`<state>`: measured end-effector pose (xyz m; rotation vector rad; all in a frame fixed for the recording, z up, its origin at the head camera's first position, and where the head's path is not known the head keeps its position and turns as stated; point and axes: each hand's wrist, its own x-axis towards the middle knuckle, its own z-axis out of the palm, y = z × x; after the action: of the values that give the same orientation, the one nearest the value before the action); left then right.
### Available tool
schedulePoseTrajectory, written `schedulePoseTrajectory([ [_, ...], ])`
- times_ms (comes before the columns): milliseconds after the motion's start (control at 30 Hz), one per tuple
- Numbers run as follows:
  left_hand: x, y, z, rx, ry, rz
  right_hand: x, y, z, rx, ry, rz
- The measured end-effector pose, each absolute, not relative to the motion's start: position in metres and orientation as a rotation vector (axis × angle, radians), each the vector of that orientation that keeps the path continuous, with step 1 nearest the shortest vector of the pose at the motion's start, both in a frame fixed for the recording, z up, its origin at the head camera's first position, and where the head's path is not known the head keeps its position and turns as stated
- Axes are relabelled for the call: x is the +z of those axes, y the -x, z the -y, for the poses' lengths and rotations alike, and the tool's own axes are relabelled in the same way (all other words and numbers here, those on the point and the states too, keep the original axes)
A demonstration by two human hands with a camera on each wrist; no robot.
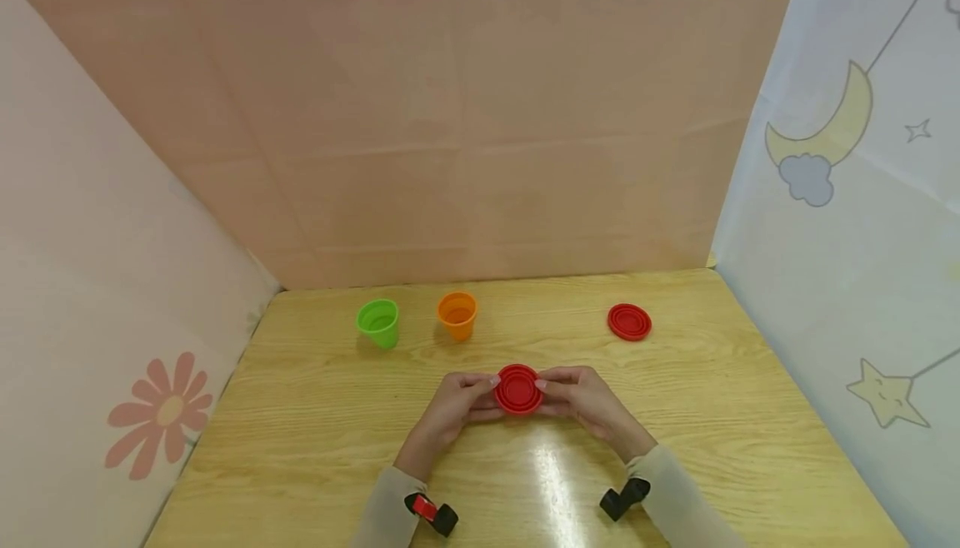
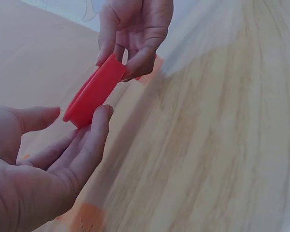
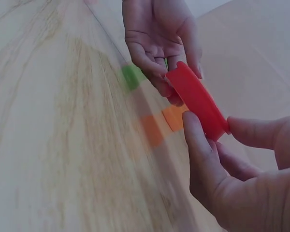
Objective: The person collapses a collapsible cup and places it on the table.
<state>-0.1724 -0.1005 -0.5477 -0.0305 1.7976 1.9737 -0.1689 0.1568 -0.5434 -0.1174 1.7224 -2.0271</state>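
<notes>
Red cup (image 1: 518, 390) btwn L/R fingers (image 3: 197, 142)

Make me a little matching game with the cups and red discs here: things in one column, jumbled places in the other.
Things
1. green cup
2. orange cup
3. nearer red disc
4. farther red disc

Places, in the head view
A. held between the left hand and right hand
B. rightmost of the four, lying on the table
C. leftmost of the four
D. second from the left

Pairs: 1-C, 2-D, 3-A, 4-B
</notes>
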Motion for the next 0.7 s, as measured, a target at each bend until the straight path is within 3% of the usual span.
schedulePoseTrajectory([
  [700, -0.552, 0.190, 0.094, 1.991, 0.057, -1.788, -0.554, 0.181, -0.162, -2.054, 0.048, -1.735],
])
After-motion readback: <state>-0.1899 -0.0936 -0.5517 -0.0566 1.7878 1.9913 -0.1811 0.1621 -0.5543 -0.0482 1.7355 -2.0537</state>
